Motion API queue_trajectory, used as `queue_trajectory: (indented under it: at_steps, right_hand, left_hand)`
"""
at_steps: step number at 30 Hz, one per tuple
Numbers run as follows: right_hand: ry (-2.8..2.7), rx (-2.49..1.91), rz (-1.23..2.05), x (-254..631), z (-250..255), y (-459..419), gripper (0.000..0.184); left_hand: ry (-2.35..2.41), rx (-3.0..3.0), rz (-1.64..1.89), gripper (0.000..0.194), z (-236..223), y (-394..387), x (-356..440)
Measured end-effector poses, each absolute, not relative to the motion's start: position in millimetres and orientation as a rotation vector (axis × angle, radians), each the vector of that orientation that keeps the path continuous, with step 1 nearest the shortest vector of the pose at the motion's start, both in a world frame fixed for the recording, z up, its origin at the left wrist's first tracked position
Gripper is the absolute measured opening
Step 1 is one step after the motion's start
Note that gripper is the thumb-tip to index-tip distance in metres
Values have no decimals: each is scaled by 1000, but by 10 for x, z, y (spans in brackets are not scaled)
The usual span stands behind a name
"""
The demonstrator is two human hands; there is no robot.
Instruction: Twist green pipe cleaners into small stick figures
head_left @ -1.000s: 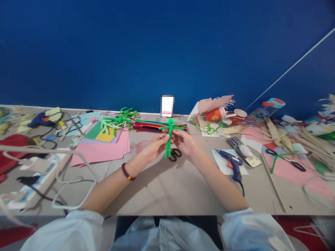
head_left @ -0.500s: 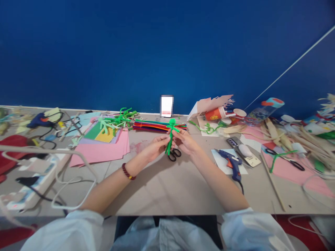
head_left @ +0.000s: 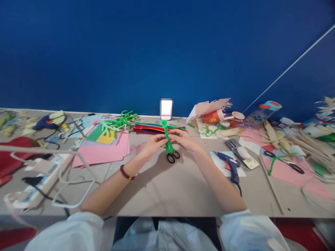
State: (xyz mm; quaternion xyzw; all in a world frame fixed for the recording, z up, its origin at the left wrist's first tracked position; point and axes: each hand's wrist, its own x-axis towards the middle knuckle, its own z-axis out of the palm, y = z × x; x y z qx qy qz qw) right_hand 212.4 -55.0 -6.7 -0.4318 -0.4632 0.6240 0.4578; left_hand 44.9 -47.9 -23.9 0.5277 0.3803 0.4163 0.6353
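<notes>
One green pipe-cleaner figure point(head_left: 166, 139) held upright above black-handled scissors point(head_left: 172, 157)

The figure stands at the centre of the tabletop point(head_left: 162, 188), its looped head at 12 o'clock and its legs pointing to 6 o'clock. The left hand point(head_left: 156, 145) and right hand point(head_left: 184, 139) come in from either side, both nearly closed, and their fingertips pinch the figure around its middle. The leg ends reach the scissors, though whether they touch cannot be told. A beaded bracelet point(head_left: 126, 172) circles the left wrist.

A gentle pinch seems best here: soft wire bends easily, so steady fingertips at the middle should keep the limbs even without flattening the loops.

A bundle of colored pipe cleaners point(head_left: 159, 129) lies at 12 o'clock, more green figures point(head_left: 117, 122) at 10 o'clock, pink paper point(head_left: 102, 156) at 9 o'clock, and a blue glue gun point(head_left: 230, 165) at 4 o'clock.
</notes>
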Motion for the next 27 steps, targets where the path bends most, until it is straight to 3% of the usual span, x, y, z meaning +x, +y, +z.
queue_trajectory:
  at_steps: [11,19,27]
  right_hand:
    - [-1331,-1052,1576,2169,-322,-447,43]
    - [-1356,-1105,1452,2130,-336,-470,28]
    - [-1257,-1152,1478,2073,-296,-548,35]
  left_hand:
    - [1042,1185,1067,28,-349,-477,500]
    - [1079,1195,1063,22,-404,-414,459]
    - [1062,1175,1060,24,-442,-366,456]
